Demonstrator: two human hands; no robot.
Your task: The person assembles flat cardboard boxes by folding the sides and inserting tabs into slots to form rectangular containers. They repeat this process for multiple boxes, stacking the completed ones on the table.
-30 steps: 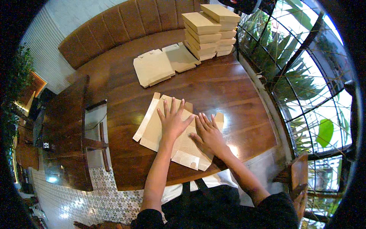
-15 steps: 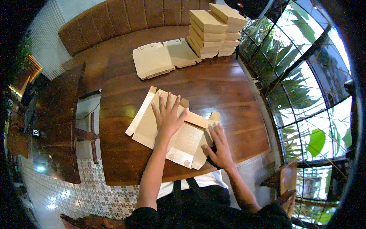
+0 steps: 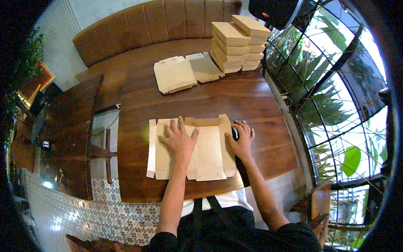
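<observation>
An unfolded brown cardboard box point(image 3: 209, 147) lies near the front of the wooden table, its long side roughly along the table edge. Its back flap point(image 3: 203, 122) stands partly raised, and the right side flap point(image 3: 228, 153) tilts up. My left hand point(image 3: 179, 140) rests flat on the left panel with fingers spread. Beside the right flap is my right hand point(image 3: 241, 140), curved and open; its thumb touches the flap's edge while the other fingers stay outside, apart from the thumb. A small dark patch shows between thumb and fingers; I cannot make out what it is.
Flat unfolded boxes point(image 3: 174, 75) lie farther back on the table point(image 3: 138, 109). Two stacks of folded boxes point(image 3: 231, 35) stand at the back right. A brown padded bench point(image 3: 168, 25) runs behind, a gridded window point(image 3: 331, 92) on the right, another table point(image 3: 69, 138) on the left.
The cardboard box has turned counterclockwise, its edges now nearly square to the table. My right hand has shifted up alongside the right flap, which is more raised. My left hand stays on the left panel.
</observation>
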